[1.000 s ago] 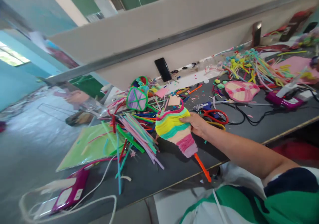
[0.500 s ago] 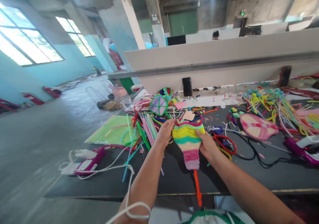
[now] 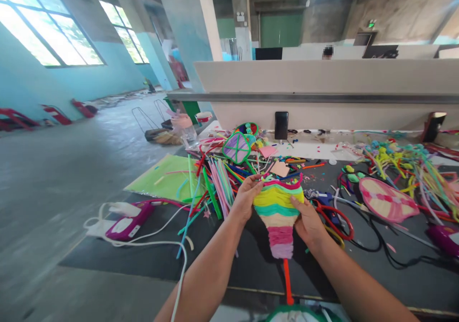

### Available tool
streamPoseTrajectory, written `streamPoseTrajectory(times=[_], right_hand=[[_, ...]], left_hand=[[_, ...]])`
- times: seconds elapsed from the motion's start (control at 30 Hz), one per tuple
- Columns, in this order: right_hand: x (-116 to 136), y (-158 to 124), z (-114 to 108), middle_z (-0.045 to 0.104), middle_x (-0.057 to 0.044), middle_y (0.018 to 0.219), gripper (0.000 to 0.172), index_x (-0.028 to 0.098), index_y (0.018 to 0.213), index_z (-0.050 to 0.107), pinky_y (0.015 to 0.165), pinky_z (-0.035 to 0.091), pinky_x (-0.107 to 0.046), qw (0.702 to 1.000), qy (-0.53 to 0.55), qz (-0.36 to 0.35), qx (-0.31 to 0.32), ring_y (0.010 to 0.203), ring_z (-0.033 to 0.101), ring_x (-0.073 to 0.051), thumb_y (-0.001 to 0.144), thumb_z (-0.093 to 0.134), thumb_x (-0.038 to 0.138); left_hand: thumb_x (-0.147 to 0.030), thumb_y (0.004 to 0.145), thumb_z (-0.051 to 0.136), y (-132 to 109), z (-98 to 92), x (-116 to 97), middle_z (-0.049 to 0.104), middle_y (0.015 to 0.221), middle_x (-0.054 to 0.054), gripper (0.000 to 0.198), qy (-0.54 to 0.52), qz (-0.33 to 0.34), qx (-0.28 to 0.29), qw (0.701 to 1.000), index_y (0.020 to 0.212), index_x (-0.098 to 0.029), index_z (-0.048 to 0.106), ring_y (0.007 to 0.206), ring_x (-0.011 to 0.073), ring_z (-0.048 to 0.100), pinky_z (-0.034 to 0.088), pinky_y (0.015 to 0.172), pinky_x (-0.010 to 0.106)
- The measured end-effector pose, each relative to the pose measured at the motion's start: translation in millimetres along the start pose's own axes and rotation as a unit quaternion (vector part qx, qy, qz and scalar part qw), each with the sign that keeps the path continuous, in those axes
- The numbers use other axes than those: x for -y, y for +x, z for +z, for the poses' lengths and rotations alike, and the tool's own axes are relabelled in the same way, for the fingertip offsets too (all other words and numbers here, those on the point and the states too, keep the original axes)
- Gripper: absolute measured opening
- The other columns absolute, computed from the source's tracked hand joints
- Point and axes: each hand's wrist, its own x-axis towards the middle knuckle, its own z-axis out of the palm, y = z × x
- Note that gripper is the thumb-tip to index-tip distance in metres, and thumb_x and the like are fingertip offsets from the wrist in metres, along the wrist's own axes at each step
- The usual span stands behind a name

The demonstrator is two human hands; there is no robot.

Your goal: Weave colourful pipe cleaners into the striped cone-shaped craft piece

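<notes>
A striped fan-shaped craft piece point(image 3: 278, 209) made of fuzzy strips, yellow, teal, cream and pink, hangs between my hands above the dark table. Its orange stick point(image 3: 288, 282) points down toward me. My left hand point(image 3: 249, 195) pinches the upper left edge, near a magenta strip along the top. On the right side, my right hand point(image 3: 306, 217) grips the edge with the thumb on the yellow band. Behind the piece lie a peach paper piece point(image 3: 280, 169) and a purple and green craft piece point(image 3: 236, 147).
Bundled pipe cleaners point(image 3: 221, 183) and a green plastic packet point(image 3: 161, 181) lie left. Red-handled scissors point(image 3: 337, 221), cables and a pink oval craft piece point(image 3: 388, 199) are right. A purple power strip point(image 3: 129, 221) trails a white cable near my left arm. A black phone point(image 3: 281, 125) stands behind.
The camera view has shifted, so the table's things appear farther right. Both hands still hold the striped piece, now slightly lower in the view, and my left fingers have moved onto its top left corner.
</notes>
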Motion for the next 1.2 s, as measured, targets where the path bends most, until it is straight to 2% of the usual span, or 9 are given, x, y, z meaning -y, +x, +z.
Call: streamPoseTrajectory(times=[0.2, 0.43, 0.67, 0.9, 1.2], right_hand=[[-0.1, -0.2, -2.1, 0.073, -0.005, 0.109, 0.047, 0.027, 0.120, 0.063, 0.088, 0.055, -0.046, 1.000, -0.015, -0.011, -0.007, 0.098, 0.070, -0.028, 0.075, 0.074, 0.024], [-2.3, -0.9, -1.2, 0.073, -0.004, 0.108, 0.049, 0.026, 0.123, 0.061, 0.089, 0.055, -0.045, 1.000, 0.000, 0.004, -0.004, 0.101, 0.069, -0.027, 0.076, 0.073, 0.022], [0.6, -4.4, 1.6, 0.074, -0.005, 0.106, 0.044, 0.024, 0.117, 0.063, 0.091, 0.054, -0.045, 1.000, 0.025, 0.006, -0.001, 0.103, 0.067, -0.027, 0.074, 0.073, 0.019], [0.3, -1.8, 1.4, 0.074, -0.005, 0.103, 0.034, 0.022, 0.105, 0.067, 0.091, 0.054, -0.042, 0.999, 0.041, -0.007, 0.014, 0.103, 0.067, -0.026, 0.072, 0.075, 0.022], [-2.8, 1.3, -2.4, 0.075, -0.004, 0.101, 0.030, 0.022, 0.103, 0.067, 0.093, 0.053, -0.042, 0.998, 0.051, -0.016, 0.026, 0.103, 0.068, -0.025, 0.074, 0.074, 0.022]], left_hand=[[-0.038, 0.070, 0.076, -2.4, 2.0, -2.7, 0.069, 0.077, 0.001, 0.030, -0.021, -0.011, -0.007, 1.000, 0.087, -0.019, 0.061, 0.073, 0.0172, 0.067, 0.051, 0.069, 0.029], [-0.032, 0.067, 0.078, 1.6, -3.7, 0.7, 0.065, 0.064, -0.002, 0.022, -0.010, -0.032, -0.033, 0.999, 0.074, -0.017, 0.063, 0.055, 0.0112, 0.060, 0.047, 0.057, 0.023], [-0.027, 0.068, 0.077, 2.9, -4.8, 1.8, 0.066, 0.063, -0.002, 0.017, 0.000, -0.051, -0.041, 0.998, 0.075, -0.018, 0.064, 0.056, 0.0113, 0.060, 0.048, 0.057, 0.023], [-0.027, 0.061, 0.081, 4.7, -2.6, 0.4, 0.068, 0.065, -0.001, 0.026, 0.012, -0.051, -0.066, 0.996, 0.077, -0.016, 0.064, 0.058, 0.0140, 0.065, 0.052, 0.058, 0.024], [-0.025, 0.063, 0.081, 1.9, -3.2, -3.4, 0.069, 0.066, 0.001, 0.024, -0.018, -0.052, -0.049, 0.997, 0.077, -0.013, 0.065, 0.058, 0.0138, 0.065, 0.052, 0.059, 0.024]])
